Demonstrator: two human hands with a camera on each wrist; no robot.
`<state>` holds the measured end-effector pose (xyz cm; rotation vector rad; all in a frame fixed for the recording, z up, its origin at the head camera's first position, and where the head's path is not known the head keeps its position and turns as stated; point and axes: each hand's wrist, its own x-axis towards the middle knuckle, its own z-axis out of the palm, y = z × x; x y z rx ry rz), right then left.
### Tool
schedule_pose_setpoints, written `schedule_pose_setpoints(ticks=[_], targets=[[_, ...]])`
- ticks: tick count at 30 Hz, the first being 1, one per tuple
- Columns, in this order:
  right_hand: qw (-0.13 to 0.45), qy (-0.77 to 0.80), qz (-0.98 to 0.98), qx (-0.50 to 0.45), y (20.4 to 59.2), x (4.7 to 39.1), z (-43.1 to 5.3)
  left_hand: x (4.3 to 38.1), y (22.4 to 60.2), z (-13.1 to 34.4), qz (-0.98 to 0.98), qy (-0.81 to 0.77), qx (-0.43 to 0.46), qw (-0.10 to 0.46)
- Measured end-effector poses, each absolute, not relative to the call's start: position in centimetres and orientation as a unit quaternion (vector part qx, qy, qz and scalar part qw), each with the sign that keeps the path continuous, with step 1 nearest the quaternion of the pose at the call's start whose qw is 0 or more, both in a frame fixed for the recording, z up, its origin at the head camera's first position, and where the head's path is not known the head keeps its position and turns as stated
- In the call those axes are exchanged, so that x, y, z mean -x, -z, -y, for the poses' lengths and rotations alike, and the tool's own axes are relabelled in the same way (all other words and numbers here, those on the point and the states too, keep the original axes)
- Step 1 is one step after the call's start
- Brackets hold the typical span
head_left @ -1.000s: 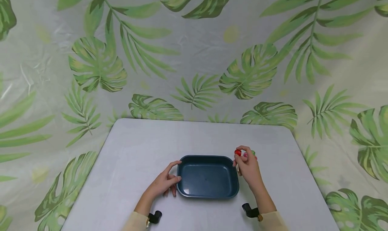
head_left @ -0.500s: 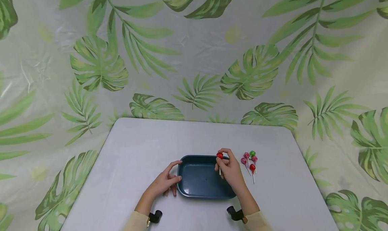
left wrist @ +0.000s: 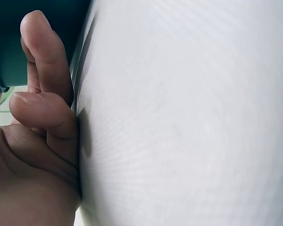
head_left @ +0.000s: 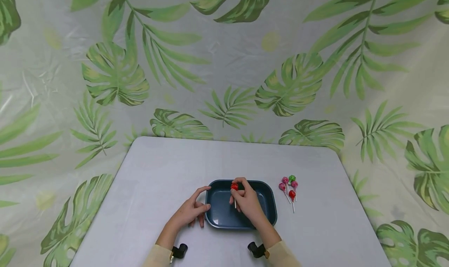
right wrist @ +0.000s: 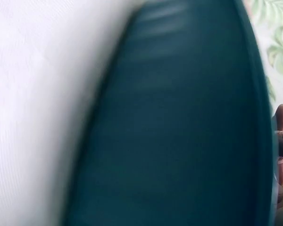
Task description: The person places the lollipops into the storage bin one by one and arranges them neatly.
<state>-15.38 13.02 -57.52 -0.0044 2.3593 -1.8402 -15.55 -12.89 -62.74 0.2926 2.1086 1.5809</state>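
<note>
No text, label, brand, number or sign readable in any of three views.

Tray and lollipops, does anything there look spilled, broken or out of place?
Nothing stands out. The tray sits flat and shows no crack or spill. The right hand holds a red lollipop over it, head up. The other lollipops lie loosely bunched on the table beside the tray, too small to check for fine damage.
</note>
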Motion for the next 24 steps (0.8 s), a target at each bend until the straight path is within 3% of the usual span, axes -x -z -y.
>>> schedule_pose_setpoints(ticks=[24], targets=[[0.164, 0.555, -0.814, 0.05, 60.0, 17.1, -8.8, 15.7, 63.1, 13.0, -0.764, -0.586, -0.119, 0.244]])
